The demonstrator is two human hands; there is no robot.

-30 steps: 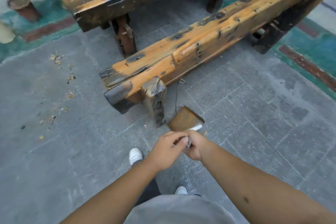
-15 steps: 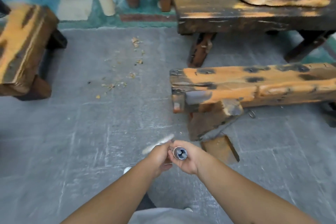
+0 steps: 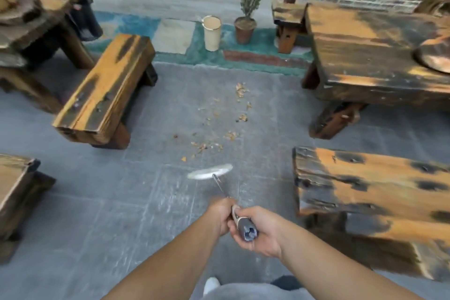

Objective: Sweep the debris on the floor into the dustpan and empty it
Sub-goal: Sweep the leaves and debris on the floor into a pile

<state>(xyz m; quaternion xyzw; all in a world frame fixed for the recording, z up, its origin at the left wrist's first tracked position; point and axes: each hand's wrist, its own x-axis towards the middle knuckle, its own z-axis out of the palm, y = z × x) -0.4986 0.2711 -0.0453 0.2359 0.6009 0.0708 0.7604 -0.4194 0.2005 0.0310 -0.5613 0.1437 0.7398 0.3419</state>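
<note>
both hands, left hand (image 3: 220, 214) and right hand (image 3: 259, 231), fingers curling around the handle (image 3: 244, 225); advising keeping the pale head (image 3: 210, 172) low, drawing debris (image 3: 214, 134) inward.

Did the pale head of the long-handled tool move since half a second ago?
Yes. The tool's pale head has gone forward toward the debris, ending left of the near bench.
</note>
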